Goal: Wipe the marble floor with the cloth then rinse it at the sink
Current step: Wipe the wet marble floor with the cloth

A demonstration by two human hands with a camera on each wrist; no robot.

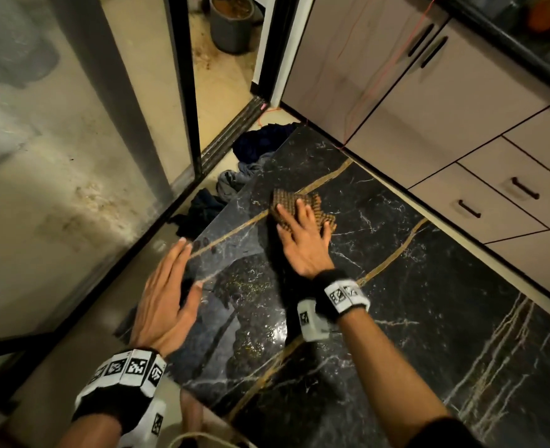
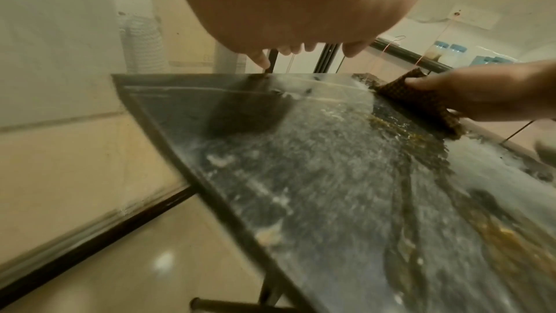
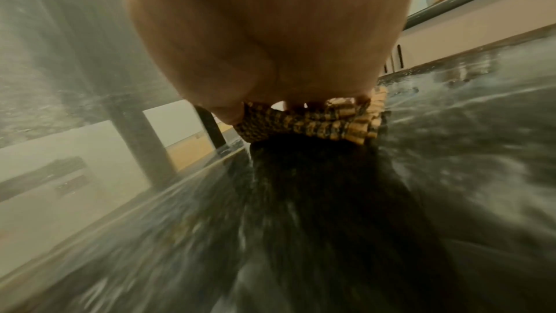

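The black marble floor (image 1: 396,286) with gold veins looks wet and streaked in the left wrist view (image 2: 331,187) and the right wrist view (image 3: 451,151). A brown checkered cloth (image 1: 283,200) lies bunched on it near the far left corner. My right hand (image 1: 299,227) presses flat on the cloth (image 2: 421,101), fingers spread and straight, and covers most of the cloth (image 3: 304,125). My left hand (image 1: 167,295) is held open with straight fingers over the marble's left edge, holding nothing. I cannot tell whether its fingertips touch the floor.
Dark clothes (image 1: 257,150) are heaped at the marble's far left corner, by a sliding door track (image 1: 231,134). A glass panel (image 1: 57,156) runs along the left. Cabinets with drawers (image 1: 461,124) line the right. A grey bucket (image 1: 231,24) stands beyond the doorway.
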